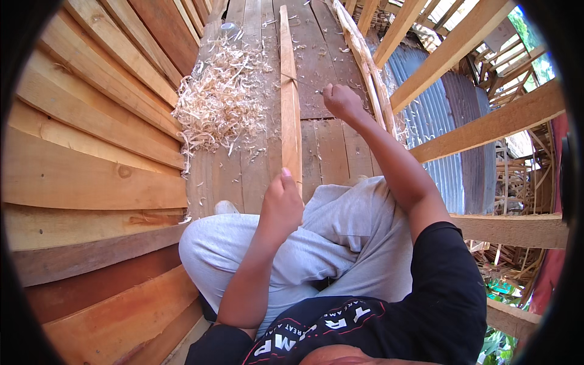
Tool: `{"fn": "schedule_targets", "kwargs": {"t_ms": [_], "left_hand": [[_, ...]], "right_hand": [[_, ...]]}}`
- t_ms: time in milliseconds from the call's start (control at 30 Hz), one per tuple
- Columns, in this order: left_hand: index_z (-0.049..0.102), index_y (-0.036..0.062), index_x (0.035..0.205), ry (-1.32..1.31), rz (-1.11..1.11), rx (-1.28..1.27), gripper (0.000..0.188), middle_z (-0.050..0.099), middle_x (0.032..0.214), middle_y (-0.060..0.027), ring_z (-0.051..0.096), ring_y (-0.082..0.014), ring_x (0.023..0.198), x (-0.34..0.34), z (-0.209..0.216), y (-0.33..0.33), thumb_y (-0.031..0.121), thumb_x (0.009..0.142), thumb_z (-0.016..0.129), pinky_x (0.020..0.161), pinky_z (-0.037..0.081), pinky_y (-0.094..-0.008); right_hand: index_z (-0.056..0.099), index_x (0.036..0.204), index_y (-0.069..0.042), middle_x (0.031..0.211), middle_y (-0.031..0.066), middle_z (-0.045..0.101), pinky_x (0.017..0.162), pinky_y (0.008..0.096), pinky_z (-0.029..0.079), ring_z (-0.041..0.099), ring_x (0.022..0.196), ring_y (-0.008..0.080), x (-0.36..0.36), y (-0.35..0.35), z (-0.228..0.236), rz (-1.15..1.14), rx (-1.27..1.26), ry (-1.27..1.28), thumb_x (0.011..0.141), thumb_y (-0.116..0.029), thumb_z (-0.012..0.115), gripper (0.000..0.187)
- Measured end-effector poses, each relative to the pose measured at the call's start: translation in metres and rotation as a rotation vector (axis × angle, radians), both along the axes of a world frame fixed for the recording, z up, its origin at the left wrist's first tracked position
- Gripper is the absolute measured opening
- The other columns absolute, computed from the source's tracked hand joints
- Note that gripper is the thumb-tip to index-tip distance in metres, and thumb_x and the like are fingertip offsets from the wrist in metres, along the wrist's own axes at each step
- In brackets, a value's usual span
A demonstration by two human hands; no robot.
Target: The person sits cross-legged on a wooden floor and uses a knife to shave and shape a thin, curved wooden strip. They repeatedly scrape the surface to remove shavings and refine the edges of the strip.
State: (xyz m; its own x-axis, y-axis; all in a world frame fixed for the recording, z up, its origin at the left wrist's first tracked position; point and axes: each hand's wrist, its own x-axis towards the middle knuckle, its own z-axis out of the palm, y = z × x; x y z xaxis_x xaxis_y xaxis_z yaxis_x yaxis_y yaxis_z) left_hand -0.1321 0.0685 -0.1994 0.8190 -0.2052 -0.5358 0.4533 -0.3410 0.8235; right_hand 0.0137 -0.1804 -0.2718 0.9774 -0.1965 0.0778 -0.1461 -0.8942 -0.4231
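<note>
A long, narrow strip of pale wood (291,128) runs away from me over the floorboards, its far end tapering. My left hand (282,205) is wrapped round its near end, thumb on top, just above my lap. To the right of the strip, my right hand (345,102) is closed in a fist. A thin, dark knife blade (293,79) crosses the strip's upper part and points toward that fist. The handle is hidden inside my fingers.
Curled wood shavings (222,103) lie heaped left of the strip, with a small clear cup (229,29) beyond. Stacked planks (97,176) wall the left side. A rough pole (365,64), wooden rails (493,125) and corrugated metal sheet (426,121) line the right.
</note>
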Motion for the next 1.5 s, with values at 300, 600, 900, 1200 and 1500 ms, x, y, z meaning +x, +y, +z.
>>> {"fn": "schedule_targets", "kwargs": {"t_ms": [300,600,900,1200,1500], "left_hand": [[0.047,0.0084,0.11,0.366,0.172,-0.756,0.046,0.042,0.061,0.0012,0.037,-0.0071,0.038,0.023,0.008,0.018,0.052,0.099,0.039,0.031,0.026,-0.0189],[0.047,0.0024,0.116,0.474,0.13,-0.825,0.046,0.049,0.076,-0.0046,0.043,-0.0107,0.048,0.033,0.006,0.015,0.044,0.101,0.033,0.04,0.032,-0.0203],[0.048,0.0087,0.102,0.598,0.139,-0.858,0.052,0.035,0.059,0.0043,0.027,-0.0043,0.041,0.031,-0.015,0.006,0.055,0.099,0.027,0.035,0.023,-0.0198],[0.05,0.0068,0.102,0.459,0.022,-0.639,0.049,0.036,0.058,0.0054,0.027,-0.0027,0.038,0.02,-0.012,-0.005,0.051,0.1,0.027,0.032,0.024,-0.0185],[0.049,0.0069,0.101,0.743,0.148,-0.839,0.046,0.037,0.059,0.0038,0.03,-0.0039,0.039,0.034,-0.014,-0.002,0.049,0.101,0.03,0.033,0.027,-0.019]], "right_hand": [[0.067,0.079,0.004,0.073,0.0263,0.063,0.07,0.0492,0.047,0.062,0.074,0.043,-0.028,0.049,0.032,0.108,0.231,0.08,0.098,-0.048,0.034,0.064],[0.068,0.096,-0.002,0.061,0.0072,0.051,0.058,0.0367,0.039,0.046,0.06,0.0158,-0.054,0.027,0.034,0.45,0.463,0.156,0.098,-0.035,0.049,0.039],[0.063,0.081,-0.001,0.062,0.0026,0.051,0.058,0.0323,0.04,0.047,0.061,0.0133,-0.053,0.025,0.035,0.299,0.657,0.221,0.102,-0.036,0.041,0.046],[0.061,0.074,0.0,0.06,0.0038,0.051,0.06,0.0344,0.042,0.049,0.059,0.0145,-0.05,0.013,0.046,0.152,0.62,0.217,0.1,-0.045,0.041,0.056],[0.065,0.081,0.007,0.067,0.0233,0.061,0.066,0.0441,0.047,0.064,0.068,0.0335,-0.037,0.018,0.05,0.101,0.273,0.25,0.096,-0.053,0.04,0.067]]}}
